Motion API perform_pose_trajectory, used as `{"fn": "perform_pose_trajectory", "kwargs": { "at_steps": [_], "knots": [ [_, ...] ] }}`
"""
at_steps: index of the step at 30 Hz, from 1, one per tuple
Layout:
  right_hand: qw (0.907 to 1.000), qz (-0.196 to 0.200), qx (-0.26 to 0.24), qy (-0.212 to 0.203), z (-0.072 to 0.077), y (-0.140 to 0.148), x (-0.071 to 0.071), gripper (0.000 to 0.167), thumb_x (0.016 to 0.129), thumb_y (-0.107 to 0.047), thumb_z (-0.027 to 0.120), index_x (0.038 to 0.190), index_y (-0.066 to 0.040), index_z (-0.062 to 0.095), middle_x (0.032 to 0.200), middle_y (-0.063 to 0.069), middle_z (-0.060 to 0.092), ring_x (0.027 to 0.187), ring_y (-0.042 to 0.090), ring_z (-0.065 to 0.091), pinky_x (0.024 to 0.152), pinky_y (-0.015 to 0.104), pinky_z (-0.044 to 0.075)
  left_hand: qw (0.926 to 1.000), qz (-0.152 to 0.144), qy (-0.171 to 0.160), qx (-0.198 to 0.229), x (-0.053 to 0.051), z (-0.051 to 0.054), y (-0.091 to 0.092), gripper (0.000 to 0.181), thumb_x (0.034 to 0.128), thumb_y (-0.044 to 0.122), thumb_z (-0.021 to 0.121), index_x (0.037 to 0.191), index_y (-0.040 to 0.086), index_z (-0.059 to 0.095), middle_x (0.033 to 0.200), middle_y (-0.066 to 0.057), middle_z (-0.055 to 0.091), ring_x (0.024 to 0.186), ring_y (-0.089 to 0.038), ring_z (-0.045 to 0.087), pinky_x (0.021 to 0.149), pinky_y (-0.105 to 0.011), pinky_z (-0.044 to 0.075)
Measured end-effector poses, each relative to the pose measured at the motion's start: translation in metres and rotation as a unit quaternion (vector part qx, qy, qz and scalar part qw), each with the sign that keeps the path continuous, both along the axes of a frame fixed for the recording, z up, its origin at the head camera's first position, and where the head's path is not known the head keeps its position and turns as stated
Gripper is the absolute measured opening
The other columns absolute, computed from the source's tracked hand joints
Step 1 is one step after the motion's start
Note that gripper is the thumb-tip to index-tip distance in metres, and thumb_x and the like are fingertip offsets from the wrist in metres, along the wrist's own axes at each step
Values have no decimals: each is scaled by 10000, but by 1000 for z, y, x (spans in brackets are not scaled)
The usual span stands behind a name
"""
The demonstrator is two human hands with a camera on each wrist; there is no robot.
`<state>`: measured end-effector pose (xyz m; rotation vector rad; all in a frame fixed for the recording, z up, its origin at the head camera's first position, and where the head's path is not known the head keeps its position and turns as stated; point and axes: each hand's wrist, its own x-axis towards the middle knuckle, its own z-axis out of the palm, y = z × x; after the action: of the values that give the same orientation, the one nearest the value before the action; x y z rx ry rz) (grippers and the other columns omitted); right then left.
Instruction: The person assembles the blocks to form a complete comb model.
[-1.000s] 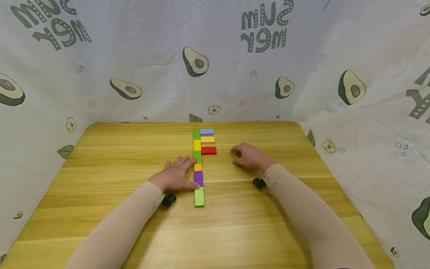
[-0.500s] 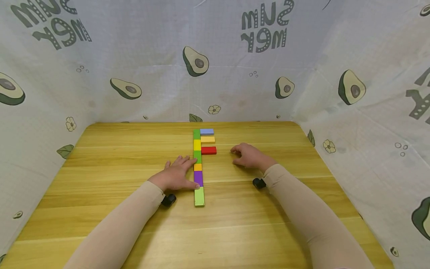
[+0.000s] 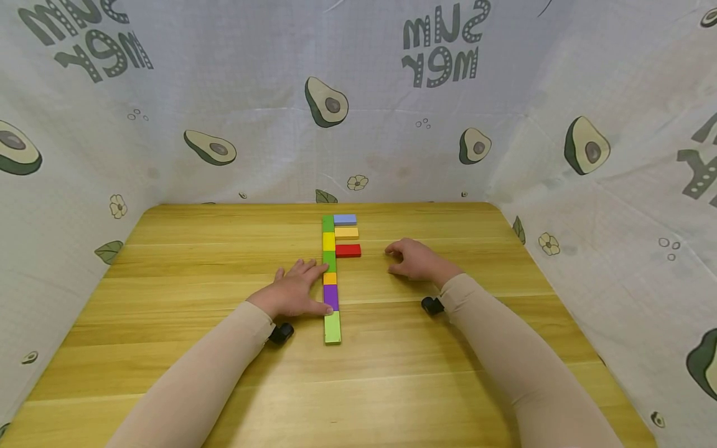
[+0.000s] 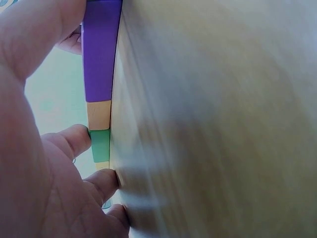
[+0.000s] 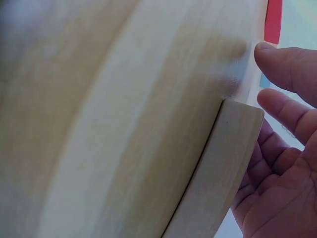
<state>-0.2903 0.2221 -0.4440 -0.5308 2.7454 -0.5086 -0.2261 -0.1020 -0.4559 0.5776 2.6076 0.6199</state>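
Observation:
My left hand (image 3: 294, 291) lies along the left side of a column of coloured blocks. Its index fingertip meets a green block (image 3: 330, 260) and its thumb tip reaches the joint between a purple block (image 3: 331, 297) and a lime block (image 3: 333, 330). An orange block (image 3: 330, 279) separates the green and purple ones. My right hand (image 3: 420, 260) hovers low to the right, fingers loosely bent, thumb and index apart. Beside its fingers in the right wrist view lies a pale wooden block (image 5: 220, 158), hidden in the head view; contact is unclear. A red block (image 3: 348, 251) sits leftward.
The column's far end has a yellow block (image 3: 328, 241) and another green block (image 3: 328, 224). A blue block (image 3: 345, 219) and a pale orange block (image 3: 346, 233) stick out rightward from it. Printed cloth (image 3: 381, 143) rises behind the wooden table (image 3: 386, 392).

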Motion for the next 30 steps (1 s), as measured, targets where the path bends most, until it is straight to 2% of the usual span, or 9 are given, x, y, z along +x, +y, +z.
{"fn": "perform_pose_trajectory", "kwargs": {
  "at_steps": [21, 30],
  "knots": [
    [9999, -98, -96, -59, -4, 0, -2, 509, 999, -215, 734, 1444, -4, 604, 1426, 204, 634, 1341, 367, 593, 1170, 520, 457, 10000, -29, 51, 1, -2, -4, -1, 1068, 846, 649, 780, 1691, 257, 257, 1778, -95, 161, 1654, -391, 42, 1262, -738, 14],
    [9999, -85, -93, -1, -5, 0, -2, 502, 998, -209, 735, 1437, -2, 609, 1419, 207, 639, 1333, 369, 599, 1161, 523, 464, 10000, -44, 23, 11, -1, -1, -1, 1061, 855, 639, 776, 1693, 249, 252, 1778, -100, 160, 1653, -397, 39, 1260, -741, 11]
  ]
}}
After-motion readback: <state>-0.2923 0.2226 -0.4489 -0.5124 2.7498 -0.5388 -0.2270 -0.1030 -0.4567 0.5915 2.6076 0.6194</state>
